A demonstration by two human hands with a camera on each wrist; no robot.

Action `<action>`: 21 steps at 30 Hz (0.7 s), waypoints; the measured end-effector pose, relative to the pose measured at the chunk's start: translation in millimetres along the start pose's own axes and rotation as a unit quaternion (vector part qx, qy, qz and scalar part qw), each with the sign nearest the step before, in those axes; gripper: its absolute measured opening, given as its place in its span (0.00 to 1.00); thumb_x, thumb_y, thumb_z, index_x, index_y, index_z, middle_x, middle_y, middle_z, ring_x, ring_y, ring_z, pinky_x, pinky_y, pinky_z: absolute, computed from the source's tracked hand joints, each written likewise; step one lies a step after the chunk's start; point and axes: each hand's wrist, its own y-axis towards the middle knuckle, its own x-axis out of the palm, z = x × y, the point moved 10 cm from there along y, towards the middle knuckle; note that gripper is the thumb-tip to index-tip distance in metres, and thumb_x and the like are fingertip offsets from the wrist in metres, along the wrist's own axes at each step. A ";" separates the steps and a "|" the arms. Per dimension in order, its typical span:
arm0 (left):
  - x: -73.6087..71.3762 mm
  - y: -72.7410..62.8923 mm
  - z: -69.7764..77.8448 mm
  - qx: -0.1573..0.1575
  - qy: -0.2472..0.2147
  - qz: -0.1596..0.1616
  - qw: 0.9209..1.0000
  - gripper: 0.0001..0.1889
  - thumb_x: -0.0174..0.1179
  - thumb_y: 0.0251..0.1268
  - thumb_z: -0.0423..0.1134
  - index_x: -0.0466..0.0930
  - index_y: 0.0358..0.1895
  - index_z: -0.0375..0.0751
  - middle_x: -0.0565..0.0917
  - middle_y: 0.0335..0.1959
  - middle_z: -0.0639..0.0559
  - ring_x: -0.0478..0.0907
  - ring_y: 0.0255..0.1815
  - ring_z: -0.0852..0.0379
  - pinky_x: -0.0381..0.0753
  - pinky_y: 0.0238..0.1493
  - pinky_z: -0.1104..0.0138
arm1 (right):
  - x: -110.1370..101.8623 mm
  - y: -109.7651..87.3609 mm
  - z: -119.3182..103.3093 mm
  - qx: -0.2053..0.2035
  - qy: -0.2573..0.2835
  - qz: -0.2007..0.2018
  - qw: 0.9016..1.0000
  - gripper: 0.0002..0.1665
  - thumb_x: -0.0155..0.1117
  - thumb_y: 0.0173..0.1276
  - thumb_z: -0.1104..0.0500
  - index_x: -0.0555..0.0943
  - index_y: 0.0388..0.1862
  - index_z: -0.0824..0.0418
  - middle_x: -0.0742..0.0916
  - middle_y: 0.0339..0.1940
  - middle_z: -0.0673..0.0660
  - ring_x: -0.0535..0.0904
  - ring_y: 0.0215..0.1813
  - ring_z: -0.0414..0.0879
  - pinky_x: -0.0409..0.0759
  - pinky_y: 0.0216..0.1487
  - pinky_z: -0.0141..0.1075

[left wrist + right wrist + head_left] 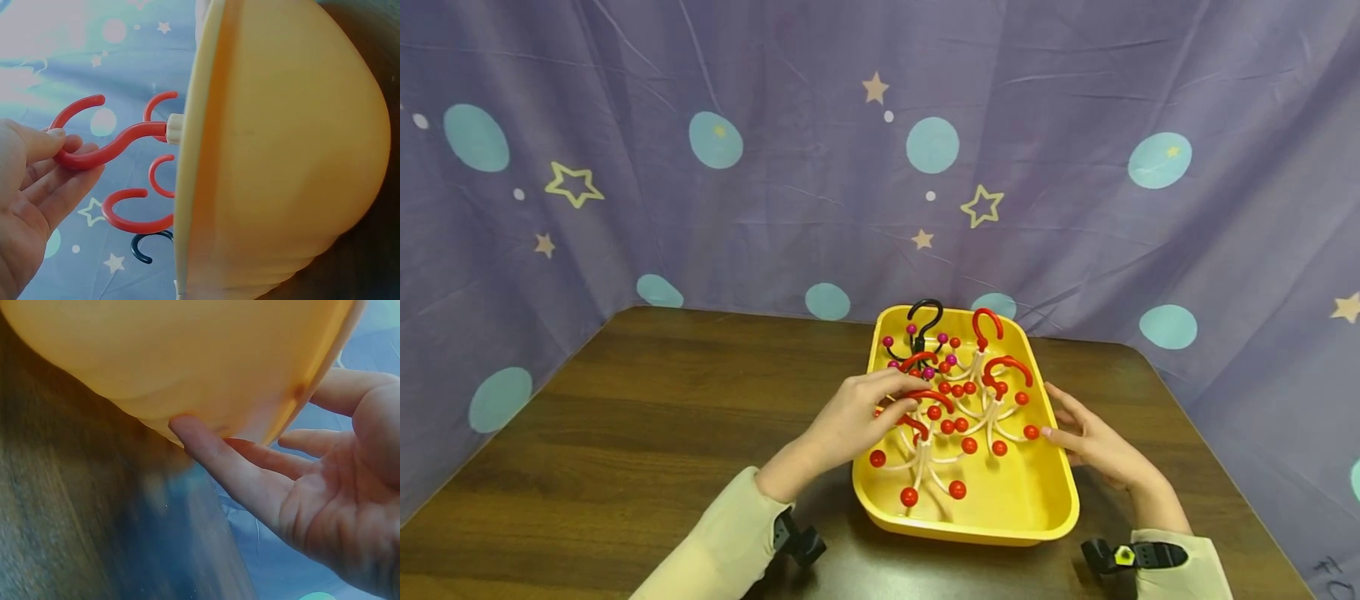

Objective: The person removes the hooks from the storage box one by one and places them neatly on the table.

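A yellow tray (977, 532) holds several hangers, each with a hook on top and curved arms ending in balls. My left hand (865, 417) is over its left side, thumb and fingers pinching the red hook (119, 147) of one hanger. In the head view, that hand hides part of the hook. Its white collar (175, 129) shows at the tray's rim in the left wrist view. My right hand (1101, 446) grips the tray's right side, thumb over the rim and fingers (209, 444) against the outer wall.
A hanger with a black hook (929, 312) and magenta balls lies at the tray's far left. Red-hooked hangers (987, 323) with white arms lie to its right. The tray stands on a brown wooden table (662, 433), with a patterned purple curtain (790, 167) behind.
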 end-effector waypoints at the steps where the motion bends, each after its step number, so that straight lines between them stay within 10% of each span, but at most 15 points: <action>1: -0.4 0.6 0.3 0.000 0.000 0.001 1.000 0.11 0.59 0.59 0.34 0.81 0.46 0.44 0.83 0.40 0.56 0.78 0.40 0.65 0.76 0.46 0.71 | -0.2 -0.2 -0.1 0.000 -0.001 0.000 1.000 0.46 0.54 0.67 0.59 0.37 0.73 0.59 0.57 0.65 0.80 0.77 0.50 0.60 0.80 0.40 0.49; 21: -9.8 5.8 4.7 -0.015 -0.001 0.014 1.000 0.11 0.60 0.59 0.34 0.81 0.45 0.43 0.83 0.38 0.55 0.78 0.39 0.65 0.77 0.42 0.72 | -3.8 1.0 -5.1 -0.009 -0.004 0.020 1.000 0.43 0.50 0.69 0.61 0.37 0.73 0.63 0.60 0.62 0.81 0.78 0.48 0.60 0.81 0.38 0.47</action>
